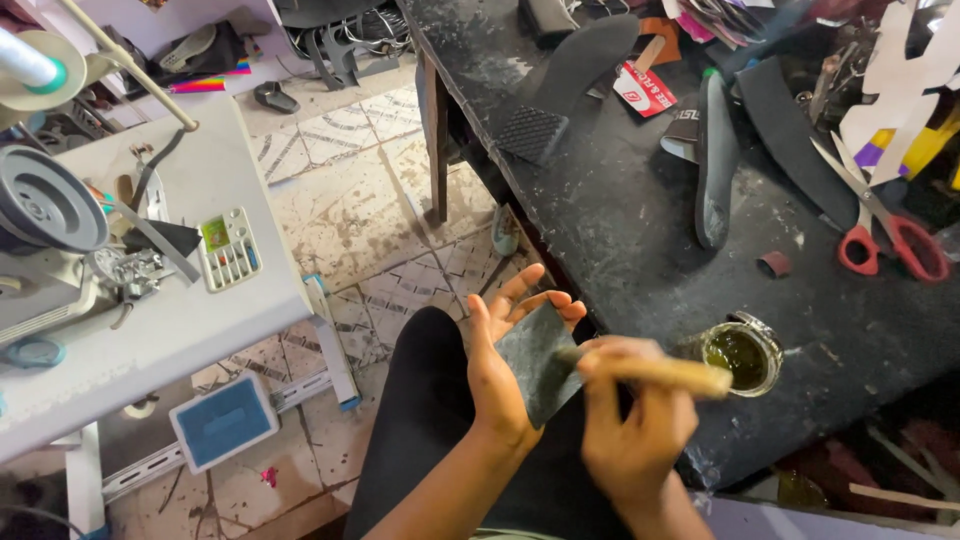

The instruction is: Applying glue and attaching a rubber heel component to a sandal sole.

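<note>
My left hand (497, 368) holds a flat dark grey piece of material (537, 357) against its open palm, above my lap. My right hand (632, 430) grips a wooden-handled brush (668, 371) whose working end rests on the grey piece. The handle points right toward a small open jar of yellowish-green glue (742, 354) standing near the front edge of the black workbench (640, 230).
Red-handled scissors (880, 235), black shoe soles (716, 160) and paper patterns lie on the workbench. A sewing machine (60, 240) stands on a grey table (180, 330) at left. A tiled floor (350, 210) runs between the two tables.
</note>
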